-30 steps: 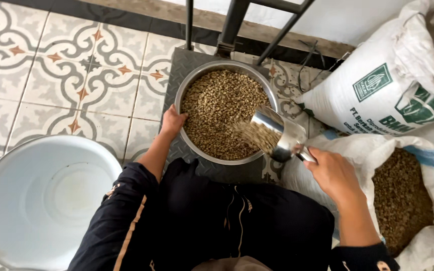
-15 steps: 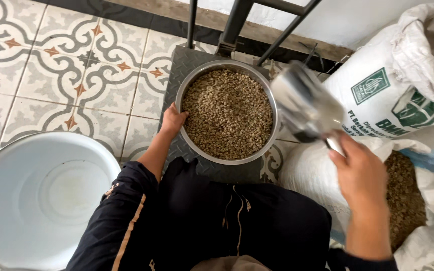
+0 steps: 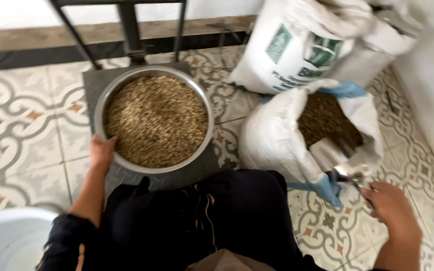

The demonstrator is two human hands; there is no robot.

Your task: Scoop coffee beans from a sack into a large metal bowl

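I see my left hand (image 3: 101,153) with fingers resting on the rim of the bean-filled metal bowl (image 3: 204,145); my right hand (image 3: 392,205) grips a metal scoop (image 3: 338,159) in the open sack (image 3: 272,138).

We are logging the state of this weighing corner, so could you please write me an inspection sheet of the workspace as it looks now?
Surface: patterned floor tiles; a dark ribbed platform lies under the bowl.
Job's things: round metal bowl full of pale beans; open white sack holding darker beans; metal scoop at the sack's mouth.
Clutter: closed printed sack behind the open one; pale tub at lower left.
Hands: left hand rests on the bowl's rim; right hand grips the scoop's handle.
Cables: nothing seen.
Surroundings: dark metal frame behind the bowl, light wall at right, dark trousers in the foreground.
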